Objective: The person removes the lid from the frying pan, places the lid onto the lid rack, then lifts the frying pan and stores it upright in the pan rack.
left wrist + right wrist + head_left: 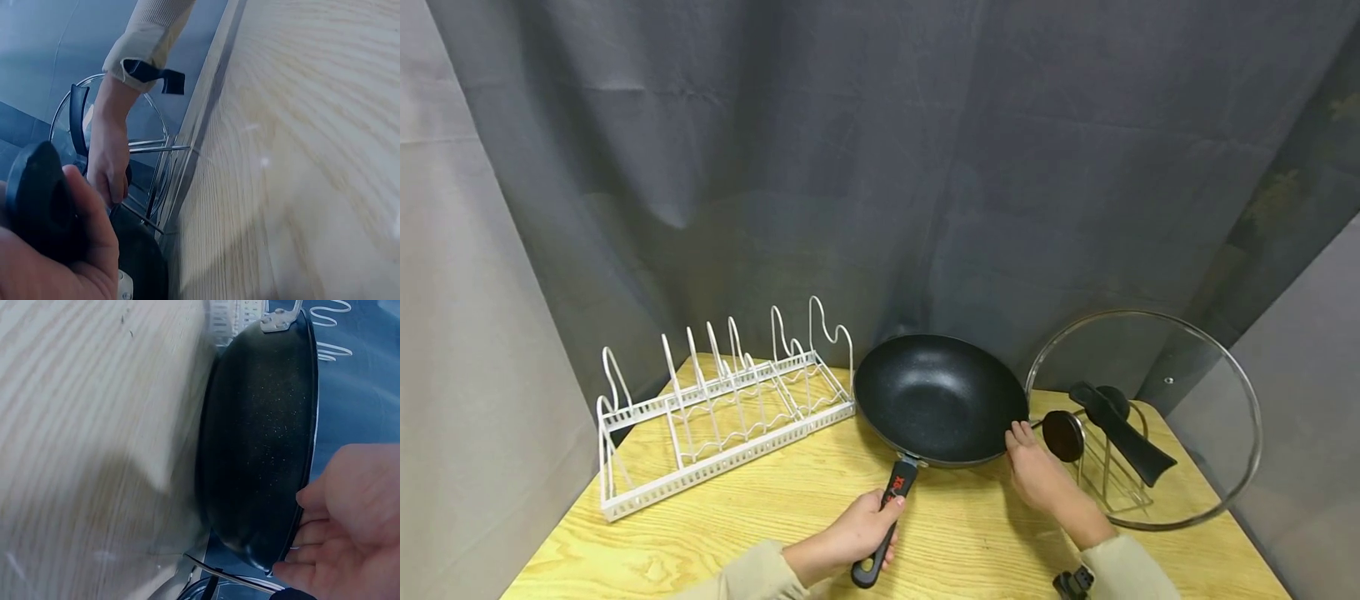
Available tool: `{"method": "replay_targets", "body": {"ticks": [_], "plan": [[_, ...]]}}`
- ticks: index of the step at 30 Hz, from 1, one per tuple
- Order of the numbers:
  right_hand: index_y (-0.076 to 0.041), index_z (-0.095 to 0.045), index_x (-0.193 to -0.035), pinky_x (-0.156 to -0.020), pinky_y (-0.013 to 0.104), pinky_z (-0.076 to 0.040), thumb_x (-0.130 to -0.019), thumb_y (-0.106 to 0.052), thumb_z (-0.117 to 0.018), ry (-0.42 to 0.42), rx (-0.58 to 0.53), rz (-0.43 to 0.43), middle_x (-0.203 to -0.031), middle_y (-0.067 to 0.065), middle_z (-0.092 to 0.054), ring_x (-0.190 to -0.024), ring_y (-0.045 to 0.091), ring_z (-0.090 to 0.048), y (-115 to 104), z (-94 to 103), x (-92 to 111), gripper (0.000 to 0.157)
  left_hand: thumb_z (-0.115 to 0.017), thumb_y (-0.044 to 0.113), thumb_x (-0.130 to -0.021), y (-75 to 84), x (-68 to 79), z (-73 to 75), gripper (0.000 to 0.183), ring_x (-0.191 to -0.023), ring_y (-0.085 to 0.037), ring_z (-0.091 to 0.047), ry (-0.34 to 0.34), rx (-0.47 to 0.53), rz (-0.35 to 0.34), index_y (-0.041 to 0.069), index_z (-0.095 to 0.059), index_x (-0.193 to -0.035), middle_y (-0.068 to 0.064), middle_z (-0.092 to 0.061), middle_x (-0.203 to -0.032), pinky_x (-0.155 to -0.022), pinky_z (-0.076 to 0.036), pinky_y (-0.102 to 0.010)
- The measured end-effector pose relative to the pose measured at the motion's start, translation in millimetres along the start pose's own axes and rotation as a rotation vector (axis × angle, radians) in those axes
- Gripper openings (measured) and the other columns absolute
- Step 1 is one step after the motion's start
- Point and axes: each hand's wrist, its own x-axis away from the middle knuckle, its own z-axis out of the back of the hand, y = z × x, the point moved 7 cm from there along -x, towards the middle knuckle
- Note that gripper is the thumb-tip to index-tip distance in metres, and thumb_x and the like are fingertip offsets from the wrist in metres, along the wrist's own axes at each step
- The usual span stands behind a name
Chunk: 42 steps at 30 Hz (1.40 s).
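Note:
A deep black frying pan (936, 396) stands at the middle of the table, its inside facing up and its handle (901, 479) toward me. Around that handle my left hand (867, 527) is wrapped, thumb on top; the left wrist view shows the handle's end (44, 194) close up in the grip. At the pan's right edge, my right hand (1041, 471) holds the rim, fingertips at its edge. In the right wrist view the thumb (310, 495) presses near the rim, above the pan's dark outer wall (256, 437).
Left of the pan is a white wire rack (722, 425) with upright dividers. A large glass lid (1243, 375) with a black handle (1120, 433) leans on a metal stand (1108, 492) at the right, near my right forearm. A grey curtain (880, 167) hangs behind the wooden table (970, 542).

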Motion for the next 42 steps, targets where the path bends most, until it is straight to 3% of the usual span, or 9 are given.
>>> {"method": "replay_targets", "body": {"ticks": [7, 17, 22, 25, 27, 29, 33, 36, 42], "plan": [[0.02, -0.052, -0.117, -0.097, 0.055, -0.037, -0.087, 0.004, -0.052, -0.093, -0.023, -0.022, -0.127, 0.04, -0.043, -0.123, 0.052, -0.038, 4.7, -1.1, -4.8, 0.034, -0.042, 0.023, -0.102, 0.2, -0.9, -8.8, 0.024, -0.04, -0.011, -0.047, -0.011, 0.011, 0.022, -0.001, -0.044, -0.098, -0.005, -0.048, -0.059, -0.038, -0.042, -0.021], [0.018, -0.051, -0.12, -0.099, 0.055, -0.034, -0.087, 0.004, -0.05, -0.102, -0.057, -0.069, -0.129, 0.038, -0.043, -0.125, 0.051, -0.037, 8.8, 0.2, -5.4, 0.036, -0.043, 0.022, -0.101, -1.8, 0.1, -13.3, 0.021, -0.042, -0.012, -0.048, -0.042, 0.037, 0.056, 0.001, -0.043, -0.102, -0.005, -0.048, -0.061, -0.04, -0.043, -0.022], [0.013, -0.057, -0.115, -0.095, 0.055, -0.039, -0.086, 0.001, -0.058, 0.078, -0.107, -0.07, -0.124, 0.033, -0.049, -0.118, 0.048, -0.045, 0.4, 8.4, -3.2, 0.031, -0.044, 0.021, -0.101, -5.8, 2.7, -12.3, 0.021, -0.042, -0.012, -0.049, -0.066, 0.049, 0.06, 0.0, -0.043, -0.103, -0.006, -0.05, -0.062, -0.042, -0.043, -0.022], [0.006, -0.064, -0.1, -0.085, 0.048, -0.047, -0.084, 0.0, -0.065, 0.228, -0.131, -0.038, -0.105, 0.022, -0.058, -0.1, 0.039, -0.056, -13.5, 18.7, 0.7, 0.018, -0.044, 0.023, -0.102, -6.6, 4.6, -11.1, 0.022, -0.043, -0.011, -0.051, -0.085, 0.023, 0.054, 0.0, -0.045, -0.101, -0.005, -0.052, -0.062, -0.042, -0.042, -0.021], [-0.001, -0.066, -0.091, -0.074, 0.039, -0.049, -0.084, 0.0, -0.066, 0.265, -0.191, -0.04, -0.09, 0.01, -0.059, -0.083, 0.026, -0.058, -21.8, 21.4, 3.5, 0.007, -0.044, 0.024, -0.102, -5.6, 6.3, -10.4, 0.024, -0.043, -0.011, -0.052, -0.1, 0.003, 0.054, 0.0, -0.047, -0.1, -0.005, -0.054, -0.063, -0.042, -0.042, -0.021], [-0.008, -0.066, -0.084, -0.063, 0.032, -0.046, -0.085, -0.002, -0.066, 0.229, -0.291, -0.071, -0.078, -0.002, -0.056, -0.069, 0.014, -0.054, -29.1, 18.8, 4.9, 0.007, -0.044, 0.025, -0.102, -4.2, 8.9, -10.0, 0.026, -0.044, -0.01, -0.054, -0.113, -0.008, 0.056, 0.0, -0.048, -0.101, -0.005, -0.055, -0.063, -0.042, -0.042, -0.021], [-0.016, -0.064, -0.079, -0.056, 0.024, -0.041, -0.094, -0.011, -0.058, 0.026, -0.548, -0.211, -0.068, -0.008, -0.053, -0.059, 0.007, -0.047, -40.9, 1.2, 7.2, 0.017, -0.044, 0.025, -0.102, -1.0, 13.5, -10.3, 0.026, -0.045, -0.01, -0.054, -0.127, 0.004, 0.06, 0.0, -0.049, -0.1, -0.005, -0.055, -0.065, -0.043, -0.043, -0.02], [-0.008, -0.065, -0.082, -0.058, 0.027, -0.046, -0.099, -0.018, -0.05, -0.113, -0.742, -0.282, -0.072, -0.001, -0.06, -0.065, 0.012, -0.055, -51.3, -14.2, 9.1, 0.025, -0.043, 0.025, -0.102, -0.5, 15.3, -11.5, 0.025, -0.045, -0.009, -0.055, -0.14, 0.003, 0.057, 0.001, -0.05, -0.098, -0.004, -0.055, -0.065, -0.044, -0.044, -0.02], [0.016, -0.059, -0.098, -0.07, 0.042, -0.053, -0.104, -0.026, -0.035, -0.328, -1.156, -0.346, -0.088, 0.021, -0.067, -0.082, 0.035, -0.065, -76.7, -36.1, 9.3, 0.049, -0.04, 0.025, -0.103, -0.6, 15.8, -11.8, 0.027, -0.046, -0.008, -0.055, -0.185, 0.009, 0.062, 0.0, -0.051, -0.1, -0.003, -0.056, -0.065, -0.046, -0.047, -0.021]]}}
